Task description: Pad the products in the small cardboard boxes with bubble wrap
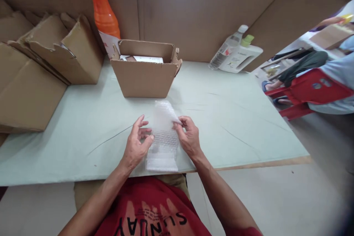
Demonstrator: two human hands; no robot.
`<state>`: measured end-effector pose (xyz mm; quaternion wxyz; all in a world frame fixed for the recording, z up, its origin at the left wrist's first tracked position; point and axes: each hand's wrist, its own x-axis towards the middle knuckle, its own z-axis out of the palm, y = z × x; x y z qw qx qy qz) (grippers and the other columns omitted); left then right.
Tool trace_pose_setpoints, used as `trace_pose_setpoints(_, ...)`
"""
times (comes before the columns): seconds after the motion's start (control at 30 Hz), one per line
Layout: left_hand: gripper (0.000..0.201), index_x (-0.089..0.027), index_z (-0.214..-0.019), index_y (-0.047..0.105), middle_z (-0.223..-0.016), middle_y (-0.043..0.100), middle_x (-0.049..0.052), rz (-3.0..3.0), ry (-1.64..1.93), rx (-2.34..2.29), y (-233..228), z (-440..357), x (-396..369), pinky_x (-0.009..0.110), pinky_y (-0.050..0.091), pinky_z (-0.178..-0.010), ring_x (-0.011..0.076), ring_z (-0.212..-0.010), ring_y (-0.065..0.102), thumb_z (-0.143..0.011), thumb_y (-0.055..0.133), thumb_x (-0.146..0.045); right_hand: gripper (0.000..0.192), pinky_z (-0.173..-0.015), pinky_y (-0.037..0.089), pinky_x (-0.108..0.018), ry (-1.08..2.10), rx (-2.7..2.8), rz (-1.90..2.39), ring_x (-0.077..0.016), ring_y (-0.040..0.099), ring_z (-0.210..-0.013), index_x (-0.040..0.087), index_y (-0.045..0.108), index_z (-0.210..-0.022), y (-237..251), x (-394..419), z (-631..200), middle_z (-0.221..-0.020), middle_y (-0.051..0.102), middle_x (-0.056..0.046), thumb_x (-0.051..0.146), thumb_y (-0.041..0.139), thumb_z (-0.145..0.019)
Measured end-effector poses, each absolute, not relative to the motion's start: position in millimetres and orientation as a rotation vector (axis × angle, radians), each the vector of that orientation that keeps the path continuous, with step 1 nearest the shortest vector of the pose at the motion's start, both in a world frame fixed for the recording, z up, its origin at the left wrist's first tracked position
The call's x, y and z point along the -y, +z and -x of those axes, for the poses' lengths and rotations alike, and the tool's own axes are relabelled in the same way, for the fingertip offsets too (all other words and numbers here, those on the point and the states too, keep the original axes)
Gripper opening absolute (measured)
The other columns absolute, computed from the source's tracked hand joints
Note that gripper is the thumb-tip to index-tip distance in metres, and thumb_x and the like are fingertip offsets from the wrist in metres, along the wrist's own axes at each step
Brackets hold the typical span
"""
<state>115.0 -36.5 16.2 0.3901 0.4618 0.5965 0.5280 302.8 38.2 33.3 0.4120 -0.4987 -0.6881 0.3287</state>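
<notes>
A white bubble-wrap bundle [163, 132] lies on the pale green table [232, 118] near its front edge, its far end lifted and folded over. My left hand [136, 145] pinches the bundle's left side with thumb and fingers. On the other side, my right hand [188, 136] grips the right edge and holds the folded part. What the wrap holds is hidden. An open cardboard box [145, 75] stands just beyond the bundle, with white flat items inside.
Flattened and folded cardboard boxes [41, 66] pile up at the left. An orange bottle [103, 9] stands behind the open box. A clear bottle [226, 48] and a white jug [240, 57] lean at the back right. Another person sits on a red chair [312, 90] to the right.
</notes>
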Motion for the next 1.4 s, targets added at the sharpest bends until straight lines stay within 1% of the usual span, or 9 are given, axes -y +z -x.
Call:
trace_pose_setpoints(0.27, 0.03, -0.021, -0.11, 0.071, -0.124, 0.064, 0.011, -1.413, 1.224, -1.793, 16, -88, 67, 0.033, 0.058, -0.081, 0.0211, -0.1, 0.067, -0.085, 0.058, -0.027, 0.016, -0.07, 0.05, -0.03, 0.908, 1.672, 1.286, -0.0172, 0.06, -0.07, 0.022, 0.057, -0.09, 13, -75, -241, -0.077, 0.064, 0.0, 0.037, 0.051, -0.088)
trace_pose_setpoints(0.4, 0.03, -0.021, -0.113, 0.07, -0.126, 0.066, 0.012, -1.753, 1.245, -1.885, 27, -84, 73, 0.046, 0.049, -0.105, 0.0276, -0.122, 0.059, -0.085, 0.06, -0.025, 0.028, -0.093, 0.049, -0.042, 0.749, 1.809, 1.335, -0.0258, 0.065, -0.096, 0.019, 0.06, -0.108, -1, -84, -240, -0.103, 0.071, -0.01, 0.034, 0.054, -0.086)
trace_pose_setpoints(0.53, 0.036, -0.019, -0.119, 0.068, -0.128, 0.068, 0.013, -1.974, 1.032, -1.659, 24, -89, 76, 0.049, 0.045, -0.108, 0.0309, -0.125, 0.058, -0.085, 0.064, -0.031, 0.044, -0.107, 0.042, -0.05, 0.557, 1.922, 1.319, -0.0309, 0.059, -0.121, 0.016, 0.057, -0.129, 6, -68, -264, -0.132, 0.065, -0.016, 0.033, 0.055, -0.088)
trace_pose_setpoints(0.7, 0.036, -0.016, -0.121, 0.067, -0.126, 0.069, 0.015, -1.927, 0.947, -1.62, 16, -92, 75, 0.048, 0.045, -0.107, 0.03, -0.123, 0.059, -0.091, 0.055, -0.03, 0.027, -0.103, 0.046, -0.047, 0.69, 2.356, 1.103, -0.0268, 0.063, -0.118, 0.025, 0.068, -0.118, 29, -24, -297, -0.124, 0.071, -0.009, 0.028, 0.055, -0.094)
trace_pose_setpoints(0.87, 0.053, -0.016, -0.144, 0.049, -0.126, 0.07, 0.013, -1.744, 0.918, -1.574, 21, -89, 70, 0.048, 0.043, -0.108, 0.0264, -0.121, 0.061, -0.092, 0.048, -0.028, 0.017, -0.103, 0.043, -0.053, 0.598, 2.652, 1.031, -0.0342, 0.055, -0.129, 0.021, 0.073, -0.104, 29, -5, -299, -0.137, 0.063, -0.014, 0.022, 0.068, -0.087)
trace_pose_setpoints(0.97, 0.06, -0.015, -0.151, 0.039, -0.125, 0.071, 0.013, -1.587, 0.897, -1.517, 23, -84, 67, 0.049, 0.04, -0.111, 0.0264, -0.127, 0.058, -0.093, 0.047, -0.03, 0.006, -0.104, 0.042, -0.053, 0.583, 2.64, 0.981, -0.0338, 0.055, -0.129, 0.02, 0.07, -0.09, 30, -2, -298, -0.135, 0.065, -0.014, 0.017, 0.066, -0.088)
trace_pose_setpoints(1.07, 0.058, -0.014, -0.15, 0.04, -0.127, 0.07, 0.014, -1.461, 0.892, -1.46, 25, -79, 64, 0.048, 0.038, -0.114, 0.0267, -0.131, 0.056, -0.097, 0.043, -0.037, 0.008, -0.102, 0.045, -0.047, 0.72, 2.572, 0.867, -0.0278, 0.06, -0.125, 0.021, 0.066, -0.093, 43, 11, -304, -0.133, 0.067, -0.012, 0.018, 0.059, -0.094)
trace_pose_setpoints(1.2, 0.055, -0.014, -0.144, 0.049, -0.126, 0.07, 0.015, -1.415, 0.887, -1.449, 31, -76, 63, 0.049, 0.041, -0.111, 0.0286, -0.125, 0.06, -0.099, 0.042, -0.045, 0.008, -0.089, 0.05, -0.036, 0.972, 2.539, 0.745, -0.0208, 0.07, -0.098, 0.021, 0.064, -0.097, 55, 39, -315, -0.107, 0.076, -0.007, 0.019, 0.056, -0.098)
trace_pose_setpoints(1.4, 0.058, -0.019, -0.145, 0.05, -0.138, 0.063, 0.013, -1.551, 0.943, -1.311, 42, -68, 97, 0.043, 0.041, -0.112, 0.0275, -0.131, 0.056, -0.092, 0.057, -0.042, 0.008, -0.072, 0.05, -0.029, 1.073, 2.314, 0.988, -0.0173, 0.066, -0.077, 0.022, 0.066, -0.095, 36, 63, -320, -0.086, 0.074, -0.002, 0.021, 0.057, -0.097)
